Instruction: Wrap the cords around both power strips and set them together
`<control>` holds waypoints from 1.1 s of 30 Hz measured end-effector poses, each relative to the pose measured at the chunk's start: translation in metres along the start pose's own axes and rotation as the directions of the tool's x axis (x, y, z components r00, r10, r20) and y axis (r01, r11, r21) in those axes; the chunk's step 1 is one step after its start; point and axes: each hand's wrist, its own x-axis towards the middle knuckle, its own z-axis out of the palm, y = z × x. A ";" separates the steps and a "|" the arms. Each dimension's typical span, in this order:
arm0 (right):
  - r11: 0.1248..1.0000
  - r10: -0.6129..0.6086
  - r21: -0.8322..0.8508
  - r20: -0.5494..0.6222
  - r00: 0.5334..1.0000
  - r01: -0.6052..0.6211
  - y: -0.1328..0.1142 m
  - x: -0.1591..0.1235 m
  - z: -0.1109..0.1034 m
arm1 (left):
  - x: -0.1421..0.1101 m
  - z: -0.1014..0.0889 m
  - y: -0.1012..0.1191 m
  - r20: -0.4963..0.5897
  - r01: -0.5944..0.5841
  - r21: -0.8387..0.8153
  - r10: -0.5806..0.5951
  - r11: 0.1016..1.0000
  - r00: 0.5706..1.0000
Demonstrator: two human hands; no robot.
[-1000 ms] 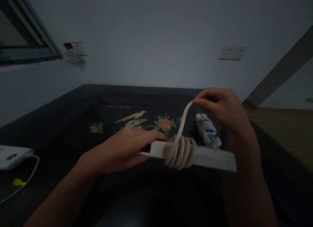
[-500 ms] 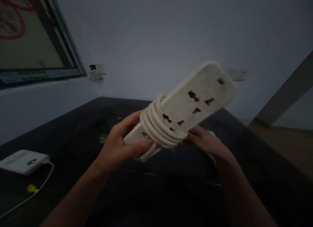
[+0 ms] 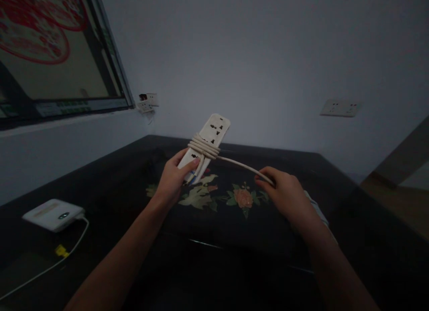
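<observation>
A white power strip [image 3: 214, 128] is tilted above the dark table, its upper end pointing away and to the right. My left hand [image 3: 172, 176] is closed around its lower end, thumb on the socket face. Several turns of off-white cord [image 3: 203, 146] wrap its middle. From the wraps a length of the cord runs right to my right hand [image 3: 281, 188], whose fingers are closed on it. Bare wire ends, one of them blue, seem to show by my left thumb. Something pale lies partly hidden behind my right wrist.
A white box-shaped device [image 3: 53, 215] sits on the left of the black table [image 3: 214, 266], with a white cable and a yellow tag [image 3: 61, 251]. Flower pictures [image 3: 243, 198] decorate the tabletop. Wall sockets [image 3: 341, 108] are at right, others [image 3: 147, 103] by the window.
The power strip has moved farther from the camera and stands steeper. My right hand has moved right, away from the strip, and a length of cord now stretches between them.
</observation>
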 end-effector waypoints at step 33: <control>0.853 0.173 -0.508 0.492 0.853 0.120 -0.041 -0.024 -0.013 | -0.009 0.017 -0.037 0.296 -0.301 0.934 0.055 0.193 0.954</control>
